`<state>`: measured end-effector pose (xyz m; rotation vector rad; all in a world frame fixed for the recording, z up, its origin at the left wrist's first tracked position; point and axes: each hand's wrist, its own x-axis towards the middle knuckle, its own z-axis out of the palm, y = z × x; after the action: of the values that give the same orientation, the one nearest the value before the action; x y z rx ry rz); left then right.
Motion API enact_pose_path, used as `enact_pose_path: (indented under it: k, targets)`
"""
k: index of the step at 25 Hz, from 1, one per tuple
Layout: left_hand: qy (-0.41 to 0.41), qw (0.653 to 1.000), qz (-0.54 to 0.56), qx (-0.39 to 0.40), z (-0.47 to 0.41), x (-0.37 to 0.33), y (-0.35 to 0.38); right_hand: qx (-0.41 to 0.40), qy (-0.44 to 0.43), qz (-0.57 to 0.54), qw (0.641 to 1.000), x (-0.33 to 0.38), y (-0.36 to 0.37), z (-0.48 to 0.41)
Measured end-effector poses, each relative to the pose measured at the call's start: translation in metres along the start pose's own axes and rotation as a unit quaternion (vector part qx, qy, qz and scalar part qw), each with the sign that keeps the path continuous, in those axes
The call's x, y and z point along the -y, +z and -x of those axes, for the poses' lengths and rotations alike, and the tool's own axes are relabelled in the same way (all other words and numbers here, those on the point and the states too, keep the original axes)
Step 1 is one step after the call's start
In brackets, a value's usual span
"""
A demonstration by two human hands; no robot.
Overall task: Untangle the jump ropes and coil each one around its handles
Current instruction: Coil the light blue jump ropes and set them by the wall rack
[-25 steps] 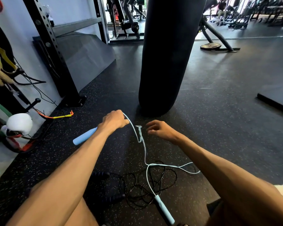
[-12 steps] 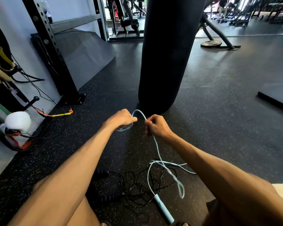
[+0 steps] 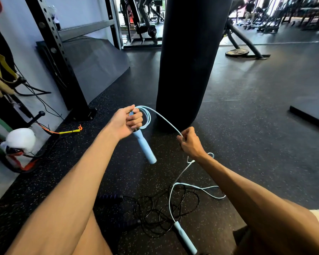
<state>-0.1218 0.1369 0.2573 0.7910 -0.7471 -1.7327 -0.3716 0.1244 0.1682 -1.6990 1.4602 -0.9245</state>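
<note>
One light-blue handle (image 3: 144, 144) is gripped in the closed left hand (image 3: 124, 123), loops beside it; the blue cord (image 3: 166, 120) is pinched by the right hand (image 3: 190, 143). Snagging is likely (its slack crosses the black rope (image 3: 155, 210) on the floor (image 3: 247, 126)).

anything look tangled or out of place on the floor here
Yes: the thin black jump rope lies in a knotted heap on the speckled rubber floor, and the light blue cord runs across it to its second light blue handle. Left hand grips the other handle; right hand pinches the cord.
</note>
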Motion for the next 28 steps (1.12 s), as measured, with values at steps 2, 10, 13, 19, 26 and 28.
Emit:
enact_pose_path:
  k: [2,10,13,19,26,28]
  targets:
    - [0.025,0.998,0.055,0.004,-0.002,0.003,0.002,0.005,0.01,-0.006,1.0,0.001,0.004,0.0]
    - [0.145,0.98,0.077,-0.108,-0.01,0.009,0.021,0.081,-0.024,0.05,0.995,0.007,0.009,0.009]
    - [0.219,0.963,-0.043,-0.15,-0.019,0.014,0.024,0.1,-0.094,0.091,0.986,0.017,0.011,0.013]
    - [0.292,0.912,-0.25,-0.142,-0.024,0.033,0.037,0.143,-0.208,0.134,0.958,0.032,0.016,0.019]
    - [0.256,0.861,-0.385,-0.212,-0.025,0.041,0.033,0.081,-0.158,0.064,0.982,0.041,0.008,0.022]
    - [0.228,0.873,-0.377,-0.209,-0.024,0.037,0.03,0.038,-0.078,-0.009,0.996,0.037,0.003,0.02]
